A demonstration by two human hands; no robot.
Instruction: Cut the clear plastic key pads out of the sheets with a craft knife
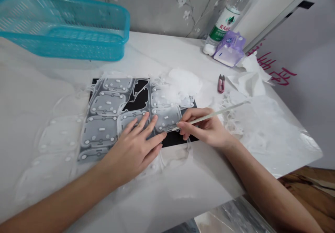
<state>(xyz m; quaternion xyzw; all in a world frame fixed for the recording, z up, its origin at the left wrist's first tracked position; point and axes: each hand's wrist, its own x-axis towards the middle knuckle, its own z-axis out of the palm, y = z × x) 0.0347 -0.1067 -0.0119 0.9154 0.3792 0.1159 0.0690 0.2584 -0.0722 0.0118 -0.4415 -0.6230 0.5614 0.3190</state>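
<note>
A thin stick [211,115] is pinched firmly in the right grip [202,128], its tip set against a grey patterned sheet [103,132] on a black mat [138,98] on the surface [162,51], the sheet being pressed down by the open left grip [133,149].

White desk [49,86]: teal plastic basket [62,27], black sheet [138,100] with grey pieces, water bottle [222,27], purple tissue box [229,49], small red snips [221,83], crumpled paper towels [248,79].

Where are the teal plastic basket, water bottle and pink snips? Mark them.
teal plastic basket [68,48], head view, front wall
water bottle [225,25], head view, green label
pink snips [221,83], head view, handle
</note>
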